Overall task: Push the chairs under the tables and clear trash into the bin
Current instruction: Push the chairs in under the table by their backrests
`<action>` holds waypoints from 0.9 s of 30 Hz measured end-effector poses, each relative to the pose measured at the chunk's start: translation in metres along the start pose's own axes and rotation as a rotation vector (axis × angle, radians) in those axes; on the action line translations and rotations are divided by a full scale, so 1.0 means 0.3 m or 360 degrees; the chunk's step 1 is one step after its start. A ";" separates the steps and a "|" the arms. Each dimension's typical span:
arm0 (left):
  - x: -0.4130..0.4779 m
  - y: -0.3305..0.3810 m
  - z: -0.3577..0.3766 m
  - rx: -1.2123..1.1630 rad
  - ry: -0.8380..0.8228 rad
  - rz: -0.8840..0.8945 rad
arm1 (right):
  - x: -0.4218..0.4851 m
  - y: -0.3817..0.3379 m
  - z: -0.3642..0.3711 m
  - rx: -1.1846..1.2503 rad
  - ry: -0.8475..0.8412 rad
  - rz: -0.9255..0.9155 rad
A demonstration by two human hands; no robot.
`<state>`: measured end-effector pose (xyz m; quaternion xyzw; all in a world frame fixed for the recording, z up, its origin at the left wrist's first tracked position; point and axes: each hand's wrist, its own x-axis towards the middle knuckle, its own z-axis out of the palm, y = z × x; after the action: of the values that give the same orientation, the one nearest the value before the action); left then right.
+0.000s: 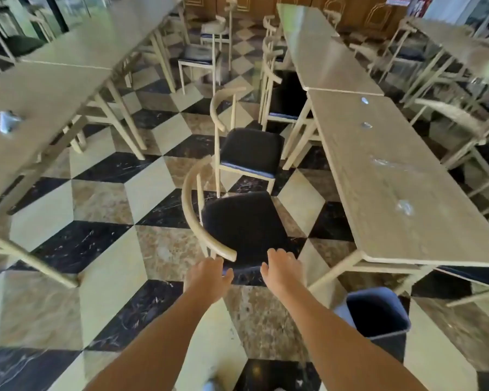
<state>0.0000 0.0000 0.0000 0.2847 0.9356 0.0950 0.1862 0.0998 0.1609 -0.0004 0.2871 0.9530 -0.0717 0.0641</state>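
Your left hand [209, 273] is open beside the backrest [187, 210] of the chair [246, 227]; whether your right hand [283, 266] grips its seat is unclear. Hold both, then push squarely under the table [364, 193] right of the chair

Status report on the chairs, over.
Hands open: left hand, right hand, at near chair. It stands in the aisle, not under table. Beyond it, second chair, also out.

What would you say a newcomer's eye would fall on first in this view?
Most likely the left hand and right hand reaching down the middle to the near edge of a black-seated chair standing out in the aisle, with a second chair just beyond it. Next come the crumpled scraps on the right table, and the dark bin on the floor by that table's near end.
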 end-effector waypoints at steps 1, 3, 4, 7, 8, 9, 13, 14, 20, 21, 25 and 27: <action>0.004 -0.038 -0.007 -0.0024 0.0005 0.0004 | 0.000 -0.038 0.007 0.0004 -0.0012 0.0019; 0.014 -0.115 -0.022 -0.0024 0.0055 0.0041 | 0.005 -0.107 0.032 0.0069 0.0019 0.0029; 0.017 -0.148 -0.040 -0.0018 0.0076 0.0043 | 0.005 -0.144 0.042 0.0076 0.0022 0.0017; 0.043 -0.238 -0.070 -0.0005 0.0053 0.0059 | 0.016 -0.227 0.067 0.0025 -0.0004 -0.0066; 0.054 -0.263 -0.082 0.0003 0.0059 0.0060 | 0.025 -0.248 0.073 0.0006 0.0008 -0.0096; 0.066 -0.285 -0.093 0.0019 0.0077 0.0066 | 0.037 -0.271 0.081 -0.0003 0.0014 -0.0117; 0.151 -0.371 -0.127 0.0067 0.0122 0.0073 | 0.131 -0.392 0.080 -0.0011 0.0107 -0.0170; 0.175 -0.391 -0.133 0.0058 0.0116 0.0069 | 0.161 -0.421 0.082 0.0000 0.0110 -0.0168; 0.407 -0.514 -0.171 0.0087 0.0032 0.0174 | 0.367 -0.556 0.168 0.0030 0.0032 -0.0058; 0.457 -0.537 -0.180 0.0105 0.0007 0.0199 | 0.408 -0.575 0.183 0.0038 -0.0010 -0.0019; 0.657 -0.640 -0.268 0.0218 -0.0096 0.0265 | 0.573 -0.644 0.199 0.0141 -0.0134 0.0173; 0.761 -0.690 -0.319 0.0289 -0.0140 0.0287 | 0.641 -0.681 0.191 0.0167 -0.0195 0.0230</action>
<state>-0.3170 -0.0468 -0.0385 0.3871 0.9019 0.0137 0.1912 -0.1682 0.0860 -0.0677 0.3530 0.9191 -0.1342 0.1122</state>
